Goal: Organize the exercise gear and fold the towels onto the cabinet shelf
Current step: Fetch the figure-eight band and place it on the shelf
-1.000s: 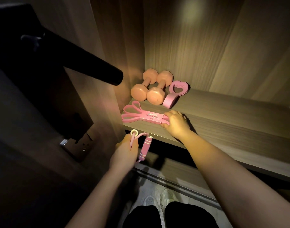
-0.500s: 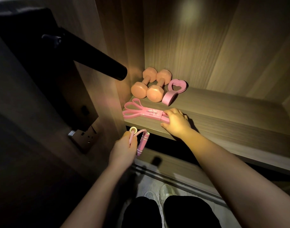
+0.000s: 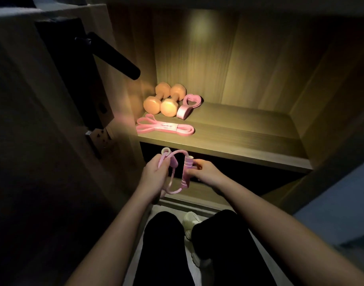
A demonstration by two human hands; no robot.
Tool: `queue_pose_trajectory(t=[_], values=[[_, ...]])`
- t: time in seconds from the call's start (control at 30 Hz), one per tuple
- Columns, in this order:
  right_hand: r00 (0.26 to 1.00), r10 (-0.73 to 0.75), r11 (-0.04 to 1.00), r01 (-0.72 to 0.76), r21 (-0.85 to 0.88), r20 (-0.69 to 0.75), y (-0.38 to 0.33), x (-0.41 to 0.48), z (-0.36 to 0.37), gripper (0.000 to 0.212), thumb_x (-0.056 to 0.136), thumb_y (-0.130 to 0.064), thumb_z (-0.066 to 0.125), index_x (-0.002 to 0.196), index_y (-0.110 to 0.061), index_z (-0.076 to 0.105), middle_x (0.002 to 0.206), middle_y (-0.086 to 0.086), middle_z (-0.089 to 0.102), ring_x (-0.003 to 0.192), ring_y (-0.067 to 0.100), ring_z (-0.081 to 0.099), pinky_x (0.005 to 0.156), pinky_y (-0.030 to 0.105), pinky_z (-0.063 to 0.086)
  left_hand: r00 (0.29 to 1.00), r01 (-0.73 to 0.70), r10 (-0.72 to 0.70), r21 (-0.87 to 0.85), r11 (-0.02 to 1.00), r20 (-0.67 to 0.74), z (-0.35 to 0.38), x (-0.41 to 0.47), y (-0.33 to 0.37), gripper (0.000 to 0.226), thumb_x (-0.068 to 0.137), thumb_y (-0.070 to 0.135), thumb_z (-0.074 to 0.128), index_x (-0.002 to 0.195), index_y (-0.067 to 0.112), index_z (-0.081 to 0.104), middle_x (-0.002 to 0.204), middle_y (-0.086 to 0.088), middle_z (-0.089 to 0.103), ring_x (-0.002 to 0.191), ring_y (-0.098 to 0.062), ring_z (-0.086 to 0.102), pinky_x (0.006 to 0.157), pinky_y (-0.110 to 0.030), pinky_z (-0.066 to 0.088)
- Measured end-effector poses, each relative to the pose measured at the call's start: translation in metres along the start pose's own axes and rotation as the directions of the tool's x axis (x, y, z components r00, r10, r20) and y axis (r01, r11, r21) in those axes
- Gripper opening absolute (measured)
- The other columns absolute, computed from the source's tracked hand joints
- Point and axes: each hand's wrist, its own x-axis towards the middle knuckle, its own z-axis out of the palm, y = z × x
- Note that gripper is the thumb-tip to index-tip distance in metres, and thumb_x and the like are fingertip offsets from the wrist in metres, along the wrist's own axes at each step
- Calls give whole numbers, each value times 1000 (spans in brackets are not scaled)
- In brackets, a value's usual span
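Head view: rope (image 3: 172, 183) was off the shelf (image 3: 249, 149), held in the air just below its front edge, between both hands. Left hand (image 3: 154, 176) gripped one handle plus bunched cord, fingers (image 3: 157, 164) curled round them. Right hand (image 3: 207, 172) pinched the other handle (image 3: 186, 172), fingers (image 3: 198, 164) clamped on its upper half. That handle stood near upright, slightly tilted; cord hung in a loose loop under both hands. Shelf lay up and ahead of the fingers. Its left end held dumbbells (image 3: 164, 102) at the back, heart gripper (image 3: 189, 104) beside them, band (image 3: 164, 127) along the front. Likely drop spot: right of the band, so right hand nearer. Rope: pink, thin cord, ribbed handles, pale ring cap on the left one.
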Motion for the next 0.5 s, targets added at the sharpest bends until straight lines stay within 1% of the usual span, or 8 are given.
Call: queue_pose_trajectory(t=[0.07, 0.13, 0.17, 0.23, 0.33, 0.4, 0.43, 0.5], values=[[997, 39, 999, -38, 17, -70, 7, -12, 0, 5, 88, -14, 68, 90, -16, 65, 81, -1, 66, 69, 7, 61, 62, 15, 48, 999, 39, -41, -68, 997, -17, 3, -8, 1, 36, 99, 25, 43, 74, 32, 68, 67, 9, 61, 60, -8, 55, 54, -23, 44], [993, 63, 993, -53, 101, -97, 11, -20, -1, 3, 90, -10, 61, 87, -12, 60, 77, 7, 63, 69, 18, 58, 57, 26, 46, 993, 110, -115, -141, 984, -34, 1, -11, -3, 32, 98, 24, 44, 78, 28, 69, 62, 4, 54, 55, -11, 49, 49, -22, 39], [991, 78, 985, -60, 161, -105, 11, -23, -2, 6, 90, -7, 55, 86, -10, 58, 75, 10, 62, 66, 21, 57, 51, 26, 42, 989, 133, -142, -157, 979, -45, -2, -11, -7, 28, 97, 24, 45, 86, 20, 70, 71, -1, 58, 64, -16, 53, 55, -25, 41], [985, 110, 969, -77, 234, -133, 12, -25, -6, 10, 90, -5, 48, 84, -10, 55, 71, 10, 65, 60, 20, 61, 47, 23, 41, 976, 164, -178, -114, 980, -124, -9, -8, -16, 24, 97, 24, 49, 96, 14, 70, 105, -11, 61, 91, -23, 58, 72, -32, 44], [976, 148, 965, -107, 240, -159, 15, -28, -14, 11, 86, -10, 47, 81, -11, 57, 63, 6, 64, 54, 20, 58, 54, 29, 46, 963, 195, -211, -106, 975, -169, -21, -8, -24, 21, 99, 28, 50, 99, 25, 71, 148, -11, 39, 128, -28, 44, 91, -37, 45], [970, 174, 963, -132, 233, -169, 18, -29, -18, 12, 85, -13, 47, 77, -11, 56, 59, 6, 59, 50, 19, 51, 52, 28, 43, 956, 236, -265, -208, 949, -124, -25, -10, -25, 18, 94, 26, 55, 101, 29, 71, 158, 0, 27, 136, -28, 36, 84, -38, 48], [966, 186, 959, -139, 245, -179, 19, -29, -20, 12, 85, -13, 47, 77, -12, 56, 58, 5, 57, 48, 19, 49, 50, 27, 42, 953, 241, -277, -250, 938, -119, -26, -10, -27, 16, 90, 24, 60, 95, 33, 72, 159, 4, 27, 137, -27, 35, 87, -41, 48], [958, 206, 951, -148, 273, -199, 20, -29, -23, 12, 86, -12, 46, 78, -12, 55, 56, 3, 55, 45, 17, 48, 45, 24, 41, 956, 222, -265, -279, 934, -128, -27, -10, -31, 16, 83, 20, 67, 81, 35, 71, 157, 8, 32, 139, -25, 32, 105, -50, 38]])
